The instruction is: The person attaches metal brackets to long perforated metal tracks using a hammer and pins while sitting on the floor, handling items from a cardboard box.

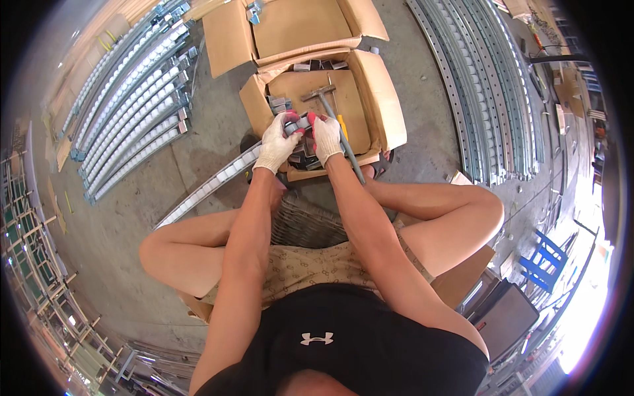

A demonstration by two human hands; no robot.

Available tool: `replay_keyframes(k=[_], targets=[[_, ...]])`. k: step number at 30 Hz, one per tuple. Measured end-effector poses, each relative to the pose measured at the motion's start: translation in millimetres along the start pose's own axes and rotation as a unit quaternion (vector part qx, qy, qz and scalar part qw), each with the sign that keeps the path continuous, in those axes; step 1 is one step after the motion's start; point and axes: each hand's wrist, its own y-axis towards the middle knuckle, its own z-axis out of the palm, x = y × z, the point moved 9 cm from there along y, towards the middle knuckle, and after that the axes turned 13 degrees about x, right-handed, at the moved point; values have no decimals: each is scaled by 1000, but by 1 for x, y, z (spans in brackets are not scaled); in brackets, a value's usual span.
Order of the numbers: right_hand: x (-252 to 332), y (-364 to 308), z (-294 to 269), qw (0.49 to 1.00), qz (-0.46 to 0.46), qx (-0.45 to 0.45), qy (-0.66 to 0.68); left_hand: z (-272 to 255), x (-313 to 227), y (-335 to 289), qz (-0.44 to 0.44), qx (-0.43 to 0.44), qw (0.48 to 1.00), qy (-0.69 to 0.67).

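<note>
Both my hands wear white knit gloves with red fingertips and meet over the near side of an open cardboard box (391, 99). My left hand (277, 140) and my right hand (323, 135) are closed on a small grey cylindrical part (298, 125), one at each end. Just left of my left wrist, the upper end of a roller track (211, 186) with white rollers slants down to my knee. A hammer (325, 100) leans across the box beside my right hand. Next to it is a yellow-handled screwdriver (343, 127). Small metal brackets (281, 104) lie in the box.
Another open cardboard box (300, 30) stands just beyond. Several roller tracks (142, 99) are stacked on the concrete floor to the left, and long metal rails (475, 86) lie to the right. A blue rack-like object (543, 262) stands at the far right.
</note>
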Motion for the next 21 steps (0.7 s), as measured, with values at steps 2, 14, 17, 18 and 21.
replay_keyframes(k=[2, 14, 17, 18, 21], targets=[[-2, -1, 1, 999, -46, 13, -25, -2, -2, 0, 34, -23, 999, -6], [-4, -12, 9, 980, -155, -4, -128, -3, 3, 0, 53, -48, 997, 25], [-10, -14, 12, 984, -177, -32, -13, 0, 7, 0, 57, -51, 997, 32], [-9, -14, 14, 982, -185, -47, -4, 0, 11, 1, 52, -52, 997, 31], [-10, -11, 9, 980, -164, -111, -3, 0, 7, -2, 39, -48, 998, 32]])
